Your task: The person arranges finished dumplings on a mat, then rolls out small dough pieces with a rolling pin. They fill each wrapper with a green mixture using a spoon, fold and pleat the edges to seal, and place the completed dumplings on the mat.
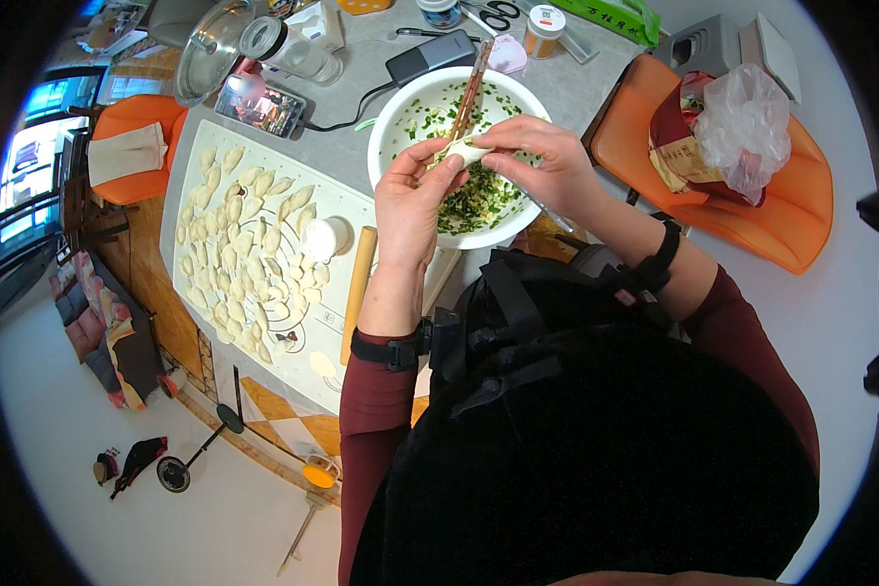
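My left hand [416, 201] and my right hand [546, 161] pinch a dumpling [467, 151] from both sides, with green filling showing at its upper edge. Below them stands a white bowl [381, 157] of chopped green and yellow filling [476, 205]. Wooden chopsticks [473, 91] lean in it, and a metal utensil handle [546, 211] crosses its near rim. To the left, a pastry mat [355, 212] carries many shaped dumplings [227, 242], small dough pieces [308, 278], a flat wrapper [323, 364], a white cup [324, 239] and a wooden rolling pin [357, 293].
Beyond the mat lie a lit phone [260, 106], a cabled power bank [432, 57], a glass jar [293, 55] and a glass lid [209, 55]. Scissors [499, 15] and a lidded jar [543, 33] stand farther back. An orange chair [784, 212] holding bags is at right.
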Motion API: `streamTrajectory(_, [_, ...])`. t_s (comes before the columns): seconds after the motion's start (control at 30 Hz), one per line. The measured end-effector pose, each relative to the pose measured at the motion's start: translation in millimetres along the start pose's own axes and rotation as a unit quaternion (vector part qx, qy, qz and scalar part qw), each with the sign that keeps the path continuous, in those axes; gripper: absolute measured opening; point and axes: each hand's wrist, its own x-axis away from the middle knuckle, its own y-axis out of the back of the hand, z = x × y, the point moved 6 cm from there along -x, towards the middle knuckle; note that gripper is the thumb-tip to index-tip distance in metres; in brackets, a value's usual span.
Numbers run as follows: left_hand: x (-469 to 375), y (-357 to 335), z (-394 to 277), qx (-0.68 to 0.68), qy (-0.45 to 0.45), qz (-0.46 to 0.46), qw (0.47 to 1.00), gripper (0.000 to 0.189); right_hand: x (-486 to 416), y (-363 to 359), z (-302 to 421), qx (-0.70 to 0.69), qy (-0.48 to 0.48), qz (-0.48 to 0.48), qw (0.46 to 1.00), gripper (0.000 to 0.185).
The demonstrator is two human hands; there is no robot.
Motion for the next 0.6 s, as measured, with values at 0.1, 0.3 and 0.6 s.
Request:
streamTrajectory(0.1, [0, 0, 0, -0.002, 0.0, 0.001, 1.0, 0.025, 1, -1, -1, -0.027, -0.023, -0.007, 0.999, 0.027])
streamTrajectory(0.3, [1, -1, 0, -0.008, -0.004, 0.006, 1.0, 0.024, 0, -3, 3, 0.024, 0.006, 0.018, 1.0, 0.03])
streamTrajectory(0.6, [0, 2, 0, -0.012, 0.009, 0.004, 1.0, 0.025, 9, -3, -20, -0.164, -0.216, -0.016, 0.962, 0.027])
